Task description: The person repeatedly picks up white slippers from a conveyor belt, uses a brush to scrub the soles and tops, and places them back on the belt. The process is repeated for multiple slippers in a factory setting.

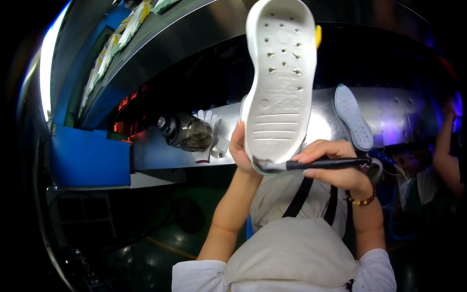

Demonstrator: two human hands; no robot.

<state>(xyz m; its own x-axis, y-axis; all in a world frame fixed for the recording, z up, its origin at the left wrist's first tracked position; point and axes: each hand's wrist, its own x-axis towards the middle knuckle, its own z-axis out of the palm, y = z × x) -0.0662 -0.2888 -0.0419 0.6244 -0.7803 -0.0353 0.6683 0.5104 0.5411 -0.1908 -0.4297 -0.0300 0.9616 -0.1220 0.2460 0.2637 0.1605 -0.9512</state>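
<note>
A large white shoe sole [282, 104] stands up in front of me, with small holes toward its far end and ridges near its close end. My left hand [242, 151] grips it by the near left edge, the thumb showing and the other fingers behind it. In my right hand [335, 163] is a brush [321, 164] with a black handle, held level. Its pale, dark-tipped bristles touch the inside of the sole's near rim. A yellow piece [318, 37] sticks out behind the sole's right edge; I cannot tell what it is.
A metal bench [160, 151] runs across ahead of me. On it are a dark see-through bottle [187, 131], a white glove [208, 117] and another sole [353, 117]. Left stands a blue box [90, 158]; white-and-yellow items [114, 46] line a raised ledge. Another person's arm [445, 146] is at far right.
</note>
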